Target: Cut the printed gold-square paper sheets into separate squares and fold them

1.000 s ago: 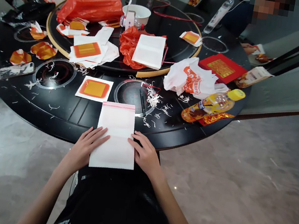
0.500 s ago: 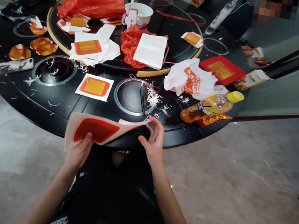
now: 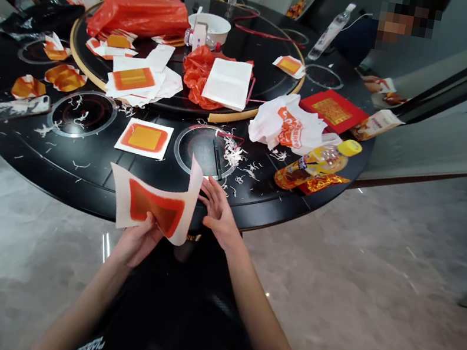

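Over the table's near edge, my left hand point(image 3: 140, 242) grips a sheet of joss paper point(image 3: 157, 205) from below, thumb pressed on its front. The sheet is white with a red-orange rectangle, and it bows, its right side curling up. My right hand point(image 3: 221, 213) is at that curled right edge with its fingers apart; whether the fingertips touch the paper is unclear. Beyond the held sheet, a flat white sheet with an orange and gold patch point(image 3: 144, 138) lies on the table. A black pen point(image 3: 218, 159) rests on the round hob plate, beside white paper shreds point(image 3: 233, 152).
A yellow-capped bottle point(image 3: 318, 164) lies at the right, near a white plastic bag point(image 3: 275, 123). A phone point(image 3: 21, 108) and folded gold papers point(image 3: 65, 76) are at the left. The turntable carries a paper pile point(image 3: 135, 80) and red bags point(image 3: 141, 16). Someone sits at the far right.
My right hand has moved left, and the paper's right side now curls upward instead of stretching out to the right. The left hand still holds the sheet, its face turned more toward me.
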A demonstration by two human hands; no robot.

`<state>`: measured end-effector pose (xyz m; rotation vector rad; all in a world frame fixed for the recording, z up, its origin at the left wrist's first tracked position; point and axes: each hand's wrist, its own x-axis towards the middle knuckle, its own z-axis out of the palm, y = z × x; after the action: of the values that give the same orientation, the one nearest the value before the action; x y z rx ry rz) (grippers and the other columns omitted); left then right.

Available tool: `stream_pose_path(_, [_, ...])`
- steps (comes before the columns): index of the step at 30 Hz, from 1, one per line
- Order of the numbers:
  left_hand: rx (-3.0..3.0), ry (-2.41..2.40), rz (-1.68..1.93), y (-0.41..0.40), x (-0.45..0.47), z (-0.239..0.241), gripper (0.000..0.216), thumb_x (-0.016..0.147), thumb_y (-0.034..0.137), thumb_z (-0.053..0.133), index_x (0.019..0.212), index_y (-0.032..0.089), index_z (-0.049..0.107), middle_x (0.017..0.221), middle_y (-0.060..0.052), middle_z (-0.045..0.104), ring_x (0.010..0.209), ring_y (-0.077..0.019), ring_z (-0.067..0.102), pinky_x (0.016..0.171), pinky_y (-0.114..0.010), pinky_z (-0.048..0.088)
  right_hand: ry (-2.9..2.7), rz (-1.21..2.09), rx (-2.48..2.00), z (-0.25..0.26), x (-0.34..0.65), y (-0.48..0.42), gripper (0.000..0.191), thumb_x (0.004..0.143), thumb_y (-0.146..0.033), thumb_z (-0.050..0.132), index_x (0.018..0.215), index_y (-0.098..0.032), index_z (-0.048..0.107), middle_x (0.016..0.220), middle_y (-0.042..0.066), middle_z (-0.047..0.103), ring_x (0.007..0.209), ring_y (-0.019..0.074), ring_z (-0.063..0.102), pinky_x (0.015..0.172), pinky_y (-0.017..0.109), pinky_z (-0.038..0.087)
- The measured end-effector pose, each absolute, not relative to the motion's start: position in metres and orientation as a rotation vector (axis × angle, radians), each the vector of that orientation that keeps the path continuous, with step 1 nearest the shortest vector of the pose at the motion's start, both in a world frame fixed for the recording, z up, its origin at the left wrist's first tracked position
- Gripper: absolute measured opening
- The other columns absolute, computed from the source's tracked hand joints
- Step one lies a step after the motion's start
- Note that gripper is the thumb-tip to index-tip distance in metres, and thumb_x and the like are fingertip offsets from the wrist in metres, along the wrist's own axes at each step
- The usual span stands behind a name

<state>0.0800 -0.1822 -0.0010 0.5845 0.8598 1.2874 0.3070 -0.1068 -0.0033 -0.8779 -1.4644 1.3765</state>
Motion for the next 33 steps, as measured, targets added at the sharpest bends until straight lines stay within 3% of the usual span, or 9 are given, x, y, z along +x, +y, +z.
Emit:
stream_pose_path(5, [0.481, 0.72, 1.206, -0.18, 0.081, 0.008, 0.045, 0.084, 0.052, 0.092, 0.123, 0.032, 0.08, 0.134, 0.0, 0.079, 0.128, -0.0287, 0.074, 0.121, -0.044, 0.056, -1.139, 1.808, -0.693, 0.01, 0.293, -0.1, 0.118, 0.057, -0.079, 0.095, 0.157, -0.032, 0.052, 0.153, 0.014, 0.065, 0.146, 0.0336, 0.058, 0.12, 0.047, 0.047])
stream_pose_path(9, [0.387, 0.72, 1.182, -0.177, 0.088, 0.018, 0.053, 0.08, 0.048, 0.096, 0.125, 0.026, 0.079, 0.133, -0.004, 0.079, 0.129, -0.0311, 0.073, 0.123, -0.046, 0.053, -0.952, 1.992, -0.613, 0.018, 0.286, -0.099, 0.09, 0.056, -0.057, 0.103, 0.136, -0.03, 0.071, 0.12, 0.005, 0.079, 0.115, 0.0274, 0.074, 0.1, 0.036, 0.057])
stream_pose_path(12, [0.381, 0.871, 1.343, -0.17, 0.085, 0.023, 0.053, 0.079, 0.047, 0.097, 0.125, 0.027, 0.078, 0.136, -0.004, 0.078, 0.135, -0.0295, 0.069, 0.12, -0.041, 0.055, -0.86, 1.836, -0.792, 0.019, 0.293, -0.094, 0.062, 0.058, -0.047, 0.104, 0.11, -0.026, 0.079, 0.093, 0.0, 0.079, 0.09, 0.0224, 0.075, 0.089, 0.035, 0.06])
stream_pose_path(14, [0.47, 1.063, 1.48, -0.162, 0.075, 0.024, 0.054, 0.078, 0.042, 0.098, 0.126, 0.027, 0.078, 0.136, -0.003, 0.077, 0.136, -0.0276, 0.068, 0.117, -0.037, 0.056, -0.796, 1.57, -0.953, 0.018, 0.304, -0.089, 0.049, 0.057, -0.046, 0.103, 0.093, -0.025, 0.078, 0.09, 0.0, 0.08, 0.087, 0.0215, 0.074, 0.091, 0.038, 0.061])
stream_pose_path(17, [0.75, 1.399, 1.471, -0.15, 0.051, 0.022, 0.045, 0.077, 0.043, 0.097, 0.112, 0.02, 0.082, 0.116, -0.006, 0.083, 0.116, -0.0273, 0.077, 0.105, -0.036, 0.061, -0.811, 1.106, -1.122, 0.017, 0.323, -0.083, 0.043, 0.057, -0.048, 0.103, 0.075, -0.023, 0.072, 0.094, 0.002, 0.08, 0.093, 0.0225, 0.074, 0.095, 0.041, 0.062])
stream_pose_path(21, [0.933, 1.525, 1.398, -0.137, 0.03, 0.022, 0.041, 0.073, 0.048, 0.095, 0.094, 0.016, 0.081, 0.097, -0.007, 0.084, 0.095, -0.0245, 0.08, 0.094, -0.034, 0.063, -1.012, 0.81, -1.195, 0.021, 0.333, -0.084, 0.037, 0.066, -0.05, 0.097, 0.077, -0.022, 0.077, 0.096, 0.005, 0.078, 0.091, 0.0225, 0.074, 0.089, 0.04, 0.063])
stream_pose_path(26, [0.926, 1.551, 1.374, -0.129, 0.032, 0.022, 0.043, 0.068, 0.049, 0.096, 0.091, 0.017, 0.08, 0.097, -0.009, 0.084, 0.096, -0.0261, 0.081, 0.097, -0.037, 0.064, -1.006, 0.837, -1.268, 0.024, 0.325, -0.089, 0.039, 0.069, -0.055, 0.094, 0.085, -0.022, 0.08, 0.092, 0.005, 0.082, 0.091, 0.0262, 0.077, 0.088, 0.042, 0.065])
stream_pose_path(33, [0.861, 1.587, 1.293, -0.127, 0.028, 0.022, 0.051, 0.066, 0.049, 0.096, 0.101, 0.015, 0.083, 0.102, -0.013, 0.085, 0.099, -0.0294, 0.082, 0.097, -0.04, 0.065, -0.938, 0.834, -1.366, 0.025, 0.326, -0.082, 0.045, 0.07, -0.055, 0.093, 0.097, -0.02, 0.085, 0.093, 0.005, 0.083, 0.087, 0.0259, 0.077, 0.085, 0.041, 0.064])
